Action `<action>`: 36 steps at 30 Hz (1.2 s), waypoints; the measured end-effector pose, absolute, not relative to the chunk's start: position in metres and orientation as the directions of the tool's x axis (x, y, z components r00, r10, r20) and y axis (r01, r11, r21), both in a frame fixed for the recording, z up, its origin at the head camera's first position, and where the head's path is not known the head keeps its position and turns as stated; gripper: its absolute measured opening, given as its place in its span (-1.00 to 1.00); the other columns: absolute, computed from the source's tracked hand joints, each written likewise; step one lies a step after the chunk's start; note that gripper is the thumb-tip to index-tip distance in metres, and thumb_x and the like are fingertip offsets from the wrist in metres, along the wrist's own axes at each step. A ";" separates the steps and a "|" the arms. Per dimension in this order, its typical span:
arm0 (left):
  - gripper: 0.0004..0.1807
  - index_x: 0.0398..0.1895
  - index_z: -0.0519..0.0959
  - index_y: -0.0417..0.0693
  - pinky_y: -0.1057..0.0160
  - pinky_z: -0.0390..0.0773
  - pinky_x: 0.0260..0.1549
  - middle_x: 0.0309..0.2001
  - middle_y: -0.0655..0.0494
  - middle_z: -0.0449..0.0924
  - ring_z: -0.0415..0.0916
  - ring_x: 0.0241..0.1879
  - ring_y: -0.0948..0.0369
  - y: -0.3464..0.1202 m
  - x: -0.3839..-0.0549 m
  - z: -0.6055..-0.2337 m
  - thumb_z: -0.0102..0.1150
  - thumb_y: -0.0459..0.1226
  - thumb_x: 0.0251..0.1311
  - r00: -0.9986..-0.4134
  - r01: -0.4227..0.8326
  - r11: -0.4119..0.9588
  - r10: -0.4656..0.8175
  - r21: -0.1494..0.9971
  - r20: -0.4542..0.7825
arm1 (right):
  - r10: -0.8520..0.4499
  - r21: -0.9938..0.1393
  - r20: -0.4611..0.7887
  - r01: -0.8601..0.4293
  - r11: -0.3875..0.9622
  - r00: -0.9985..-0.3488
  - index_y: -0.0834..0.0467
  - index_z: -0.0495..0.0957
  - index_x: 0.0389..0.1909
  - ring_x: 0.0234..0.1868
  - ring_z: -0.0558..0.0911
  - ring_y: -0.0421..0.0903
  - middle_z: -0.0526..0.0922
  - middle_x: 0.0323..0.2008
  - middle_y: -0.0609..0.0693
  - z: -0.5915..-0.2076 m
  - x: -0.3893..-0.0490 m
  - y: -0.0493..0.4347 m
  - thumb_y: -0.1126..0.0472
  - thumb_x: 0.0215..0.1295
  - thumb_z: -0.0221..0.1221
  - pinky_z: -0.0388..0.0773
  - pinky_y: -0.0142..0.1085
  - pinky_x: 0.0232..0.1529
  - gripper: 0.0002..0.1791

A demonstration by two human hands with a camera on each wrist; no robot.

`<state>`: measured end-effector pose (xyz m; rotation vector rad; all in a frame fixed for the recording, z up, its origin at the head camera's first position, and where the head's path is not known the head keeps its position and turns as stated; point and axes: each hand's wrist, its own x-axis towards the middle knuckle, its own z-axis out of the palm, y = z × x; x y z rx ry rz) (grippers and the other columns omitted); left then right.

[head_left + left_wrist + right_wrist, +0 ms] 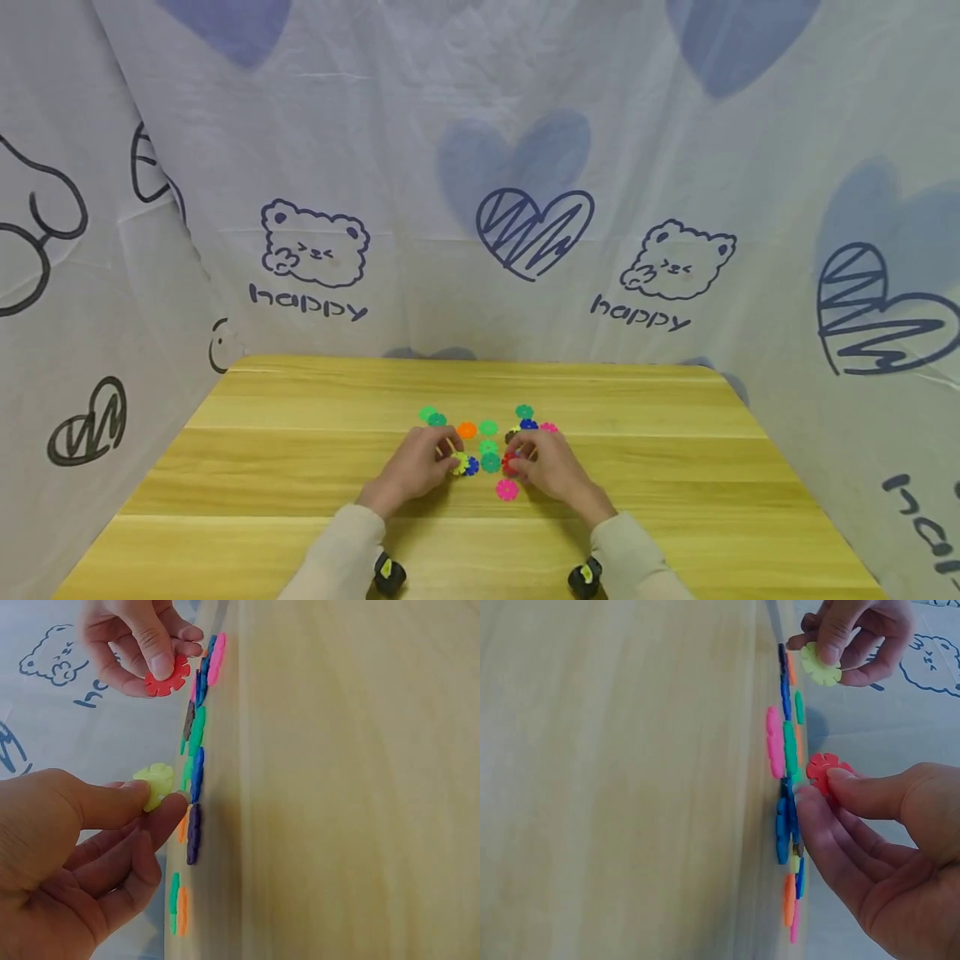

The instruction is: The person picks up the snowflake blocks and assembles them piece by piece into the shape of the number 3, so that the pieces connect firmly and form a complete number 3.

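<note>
Head view: a notched yellow disc (460, 463) is pinched by the left hand (417, 462), and a notched red disc (508, 464) is pinched by the right hand (555, 463). By the wrist views, both discs are held just above the desk (225, 475), well apart from each other, each between thumb and fingers. On the left hand, the other fingers are loosely bent below the yellow disc.

More flat plastic discs are scattered on the desk between and beyond the hands. A blue disc (472, 466) is seen just beside the yellow one, partly hidden by it. Between the hands, a dark green disc (490, 463) is placed, with two light green discs (489, 427) lined up behind it. Nearer the person, a pink disc (507, 490) is set in front of the red one. Behind the left hand, an orange disc (467, 430) is seen, and farther left a green pair (428, 414) is laid close together. Behind the right hand, a teal disc (524, 412) is left at the far edge of the group. The desk is enclosed by a pale cloth (427, 275) printed with hearts and bears.
</note>
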<state>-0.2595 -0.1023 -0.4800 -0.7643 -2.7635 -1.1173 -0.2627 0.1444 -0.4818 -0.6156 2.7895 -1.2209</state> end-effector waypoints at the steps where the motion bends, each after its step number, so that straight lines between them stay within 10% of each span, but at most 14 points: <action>1: -0.88 -0.19 0.67 -0.17 0.34 0.62 -0.36 -0.34 0.00 0.70 0.59 -0.40 0.25 -0.103 -0.259 -0.480 0.32 -0.48 0.25 -0.879 0.462 0.613 0.415 0.641 0.237 | -0.367 -0.726 0.124 -0.336 0.600 -0.922 0.24 0.69 -0.24 -0.53 0.65 -0.16 0.66 -0.45 0.07 -0.481 -0.263 0.144 0.44 0.32 0.30 0.63 -0.44 -0.51 -0.93; 36: -0.84 -0.07 0.70 -0.26 0.37 0.64 -0.48 -0.40 0.02 0.71 0.61 -0.51 0.27 -0.102 -0.247 -0.468 0.27 -0.44 0.33 -0.912 0.339 0.455 0.373 0.823 0.170 | -0.356 -0.751 0.320 -0.464 0.471 -0.878 0.24 0.77 -0.20 -0.29 0.82 0.03 0.81 -0.21 0.17 -0.468 -0.254 0.133 0.42 0.32 0.31 0.74 -0.41 -0.27 -0.89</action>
